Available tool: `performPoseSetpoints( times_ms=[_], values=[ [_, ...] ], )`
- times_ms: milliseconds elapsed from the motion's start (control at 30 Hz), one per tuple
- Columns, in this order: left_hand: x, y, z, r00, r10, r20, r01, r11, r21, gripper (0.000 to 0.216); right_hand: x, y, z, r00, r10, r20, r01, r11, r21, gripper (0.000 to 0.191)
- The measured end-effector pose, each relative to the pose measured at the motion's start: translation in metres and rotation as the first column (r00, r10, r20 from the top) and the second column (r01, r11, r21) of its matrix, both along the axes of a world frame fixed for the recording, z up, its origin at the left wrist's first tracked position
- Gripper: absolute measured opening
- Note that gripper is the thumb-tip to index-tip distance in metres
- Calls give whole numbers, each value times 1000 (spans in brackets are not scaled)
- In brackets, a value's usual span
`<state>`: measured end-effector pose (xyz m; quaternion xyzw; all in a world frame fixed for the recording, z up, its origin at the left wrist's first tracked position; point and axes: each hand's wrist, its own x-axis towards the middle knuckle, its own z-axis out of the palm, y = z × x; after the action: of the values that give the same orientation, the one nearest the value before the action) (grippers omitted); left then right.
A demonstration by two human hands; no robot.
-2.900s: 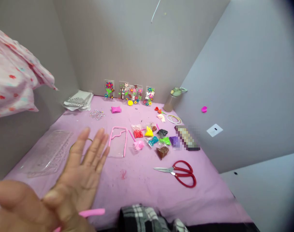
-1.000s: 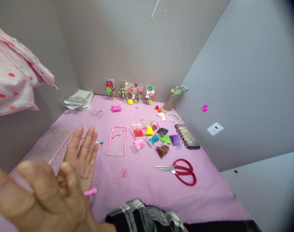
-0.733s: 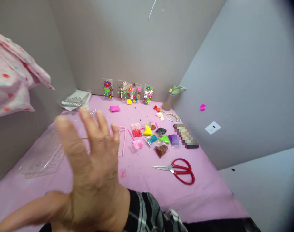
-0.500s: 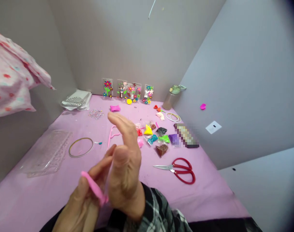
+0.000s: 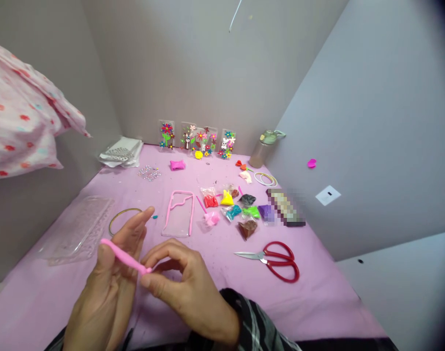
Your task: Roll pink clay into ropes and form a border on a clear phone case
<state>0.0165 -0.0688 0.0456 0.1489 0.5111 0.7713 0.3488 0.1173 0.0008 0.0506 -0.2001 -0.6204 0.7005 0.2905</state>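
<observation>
A roll of pink modelling clay (image 5: 125, 257), thicker in its middle, spans my two hands above the front of the table. One end rests at the thumb of my left hand (image 5: 109, 287), whose fingers are stretched out behind it and hold it up. Thumb and fingertips of my right hand (image 5: 189, 287) pinch the other, thinner end. Beyond them lies a clear phone case (image 5: 177, 219) with pink clay strips along its edges. To its right are bagged clays: pink (image 5: 211, 219), red (image 5: 210, 200), yellow (image 5: 227, 197), teal (image 5: 232, 211) and brown (image 5: 248, 228).
Red-handled scissors (image 5: 268, 258) lie on the right, blades pointing left. Clear cases (image 5: 76, 229) and a bangle (image 5: 114, 219) occupy the left. Decorated cases (image 5: 167, 135) lean against the back wall beside a bottle (image 5: 262, 151). A patterned cloth (image 5: 28, 122) hangs at left.
My right hand has turned from an upright, flat palm to a pinch on the clay's end. My left hand has moved slightly left and up. The phone case is uncovered.
</observation>
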Motion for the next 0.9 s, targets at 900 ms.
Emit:
performPoseSetpoints(
  times_ms=[900],
  values=[
    [-37,-18,-8,586,-273,-763,78,956,-282,25,13,10,-5,982,-181,-56,177,982,-71,11]
  ],
)
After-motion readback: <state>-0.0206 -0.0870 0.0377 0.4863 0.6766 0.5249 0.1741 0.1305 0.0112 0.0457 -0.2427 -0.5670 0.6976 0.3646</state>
